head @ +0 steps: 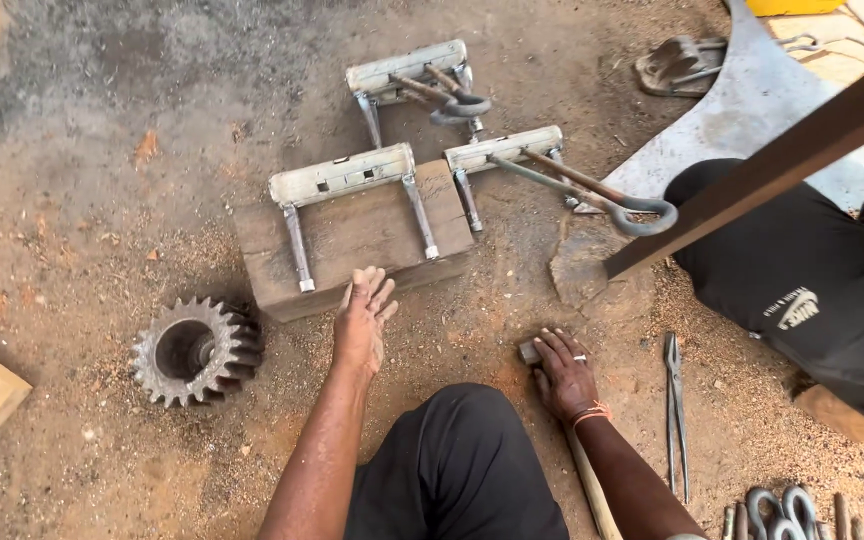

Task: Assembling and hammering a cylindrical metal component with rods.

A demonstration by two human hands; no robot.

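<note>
Dirt floor (92, 200) carries a wooden block (352, 245) touched by the open, empty left hand (364, 318), while the right hand (564, 372) covers a hammer head (529, 351), which could slip in loose grit.

Outdoor metal wkshop: dirt floor (102, 200), gear (197, 350), tongs (674, 410).

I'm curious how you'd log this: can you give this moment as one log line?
left hand: open, at wooden block edge | right hand: on hammer head, ground | metal bracket: on block | gear: left
</note>
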